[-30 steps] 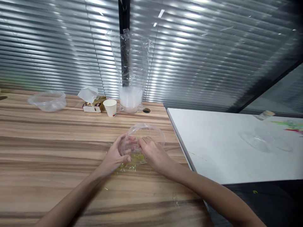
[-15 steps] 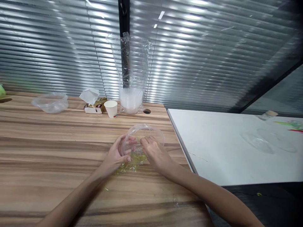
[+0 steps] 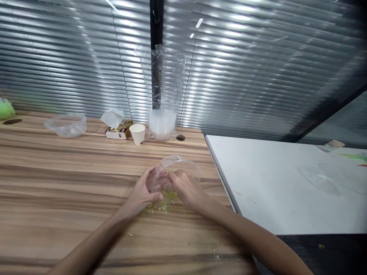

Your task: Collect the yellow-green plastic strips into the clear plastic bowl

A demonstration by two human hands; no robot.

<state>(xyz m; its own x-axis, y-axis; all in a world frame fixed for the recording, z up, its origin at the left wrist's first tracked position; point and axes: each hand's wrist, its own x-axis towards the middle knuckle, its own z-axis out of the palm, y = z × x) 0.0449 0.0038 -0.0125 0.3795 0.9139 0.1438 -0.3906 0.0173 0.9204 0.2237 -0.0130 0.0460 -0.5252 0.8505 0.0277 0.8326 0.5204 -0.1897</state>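
Observation:
A clear plastic bowl (image 3: 192, 163) is tilted with its opening toward me above the wooden table. My left hand (image 3: 145, 190) grips the bowl's left side, thumb at the near edge and fingers curving around the wall. Inside the opening, my right hand (image 3: 187, 190) has its fingers curled together; what they pinch, if anything, is hidden. Yellow-green shiny shreds (image 3: 171, 195) show through or within the bowl, below my fingers. More loose shreds (image 3: 156, 207) lie on the table just in front of it.
Along the back of the wooden table (image 3: 71, 183) stand another clear bowl (image 3: 69, 126), a tissue box (image 3: 117, 133), a paper cup (image 3: 138, 134) and a bagged stack of bowls (image 3: 162, 124). A white table (image 3: 266, 179) adjoins on the right, with clear plastic lids (image 3: 319, 177) on it.
The view has shifted slightly, so everything sits a little lower and to the right. My right hand's fingers have moved slightly within the bowl; my left hand keeps its hold.

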